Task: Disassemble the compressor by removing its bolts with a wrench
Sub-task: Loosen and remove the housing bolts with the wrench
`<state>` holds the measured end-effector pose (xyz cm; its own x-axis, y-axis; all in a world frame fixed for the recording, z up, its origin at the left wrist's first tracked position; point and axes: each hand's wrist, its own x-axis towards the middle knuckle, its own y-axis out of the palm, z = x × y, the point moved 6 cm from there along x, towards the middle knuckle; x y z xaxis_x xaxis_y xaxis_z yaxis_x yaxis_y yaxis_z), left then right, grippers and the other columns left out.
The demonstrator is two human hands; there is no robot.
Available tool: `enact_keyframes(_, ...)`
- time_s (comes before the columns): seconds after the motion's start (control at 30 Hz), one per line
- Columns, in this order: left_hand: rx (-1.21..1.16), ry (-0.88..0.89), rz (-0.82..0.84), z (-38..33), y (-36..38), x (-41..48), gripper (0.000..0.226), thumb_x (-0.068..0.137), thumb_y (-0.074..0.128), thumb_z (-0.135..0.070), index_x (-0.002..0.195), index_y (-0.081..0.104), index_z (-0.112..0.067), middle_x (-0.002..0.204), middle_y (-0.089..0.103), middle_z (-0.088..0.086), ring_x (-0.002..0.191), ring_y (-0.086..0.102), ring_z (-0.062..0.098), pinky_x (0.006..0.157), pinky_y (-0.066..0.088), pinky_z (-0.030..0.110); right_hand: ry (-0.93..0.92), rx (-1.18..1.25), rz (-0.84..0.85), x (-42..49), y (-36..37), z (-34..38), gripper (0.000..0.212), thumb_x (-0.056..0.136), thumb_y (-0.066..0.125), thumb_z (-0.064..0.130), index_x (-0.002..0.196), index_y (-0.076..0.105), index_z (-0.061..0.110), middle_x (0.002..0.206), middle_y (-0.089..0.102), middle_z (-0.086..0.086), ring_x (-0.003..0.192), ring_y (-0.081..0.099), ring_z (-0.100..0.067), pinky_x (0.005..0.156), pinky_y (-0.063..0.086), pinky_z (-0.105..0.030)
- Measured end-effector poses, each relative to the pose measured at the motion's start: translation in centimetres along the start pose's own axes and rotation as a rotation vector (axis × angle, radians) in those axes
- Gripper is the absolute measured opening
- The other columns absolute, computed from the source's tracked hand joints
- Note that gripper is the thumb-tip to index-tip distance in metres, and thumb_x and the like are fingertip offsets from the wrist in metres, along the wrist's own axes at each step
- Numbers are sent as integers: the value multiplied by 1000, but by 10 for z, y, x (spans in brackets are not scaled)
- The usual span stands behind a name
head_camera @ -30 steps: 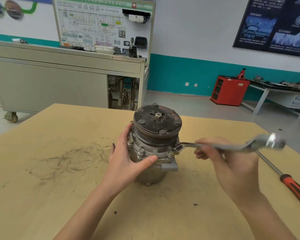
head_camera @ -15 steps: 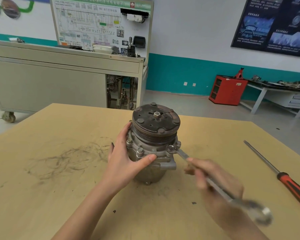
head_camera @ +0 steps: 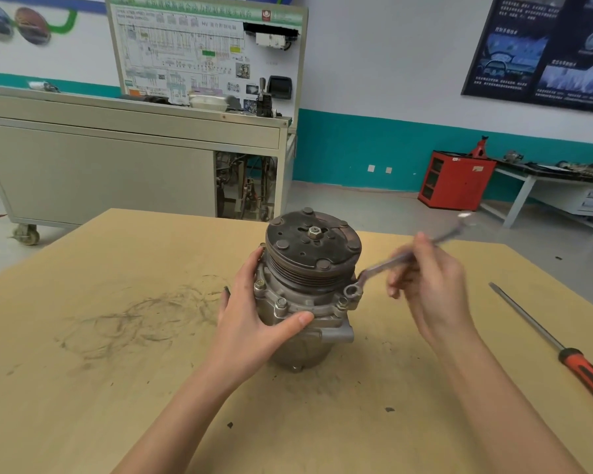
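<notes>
A grey metal compressor (head_camera: pixel 305 282) with a dark pulley plate on top stands upright in the middle of the wooden table (head_camera: pixel 124 336). My left hand (head_camera: pixel 254 319) wraps its left side, thumb across the front below the flange. Several bolts (head_camera: pixel 280 304) ring the flange. My right hand (head_camera: pixel 428 285) grips a silver wrench (head_camera: pixel 387 263) by its shaft. The wrench's ring end sits over a bolt on the flange's right side, and its handle points up and to the right, blurred by motion.
A long screwdriver (head_camera: pixel 558 347) with a red and black handle lies on the table at the right. Dark smudges mark the tabletop left of the compressor. Beyond the table stand a grey wheeled cabinet (head_camera: pixel 117 165) with a diagram board, a red cabinet (head_camera: pixel 456 179) and a workbench.
The wrench handle swung from the right towards me, then back up to the far right, with its ring end staying at the flange's right side. My left hand kept its hold.
</notes>
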<state>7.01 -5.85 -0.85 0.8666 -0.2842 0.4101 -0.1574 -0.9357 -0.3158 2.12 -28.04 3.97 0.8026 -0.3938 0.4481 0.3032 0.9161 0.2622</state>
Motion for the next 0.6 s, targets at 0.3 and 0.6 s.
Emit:
enact_keyframes(0.3, -10, 11, -19, -1, 0, 0, 89, 53, 66, -73, 126, 14, -65, 147, 37, -17, 137, 38, 9, 117, 23, 53, -1144, -1056, 153, -106, 60, 53, 40, 97, 52, 26, 83, 70, -7, 55, 60, -8, 50, 54, -18, 49, 44, -25)
enact_keyframes(0.6, -13, 6, -17, -1, 0, 0, 87, 51, 65, -71, 123, 16, -65, 134, 31, -37, 137, 37, 7, 118, 21, 51, -1227, -1130, 222, -122, 57, 35, 24, 98, 52, 23, 97, 65, 3, 65, 65, -8, 55, 62, -21, 51, 48, -29)
